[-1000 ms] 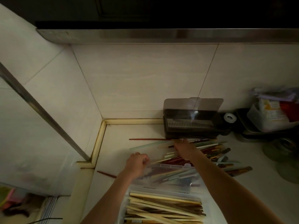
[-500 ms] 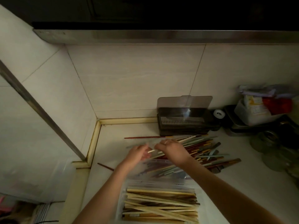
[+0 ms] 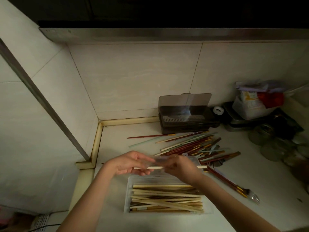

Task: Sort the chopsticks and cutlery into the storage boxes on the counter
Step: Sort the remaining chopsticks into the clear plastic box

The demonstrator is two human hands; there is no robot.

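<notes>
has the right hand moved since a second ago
Yes. The right hand has come back from the loose chopstick pile toward the clear box, now pinching a pale chopstick.

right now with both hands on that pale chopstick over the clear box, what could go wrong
1. The pale chopstick is gripped by the left hand and right hand above the clear box, which already looks full; it may lie proud or roll off.
2. The box's raised clear lid sits against the right hand and could get knocked.
3. The loose pile holds mixed colours in dim light, so missorting seems possible.

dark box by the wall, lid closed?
No, the dark box by the back wall has its tinted lid standing open against the tiles.
</notes>
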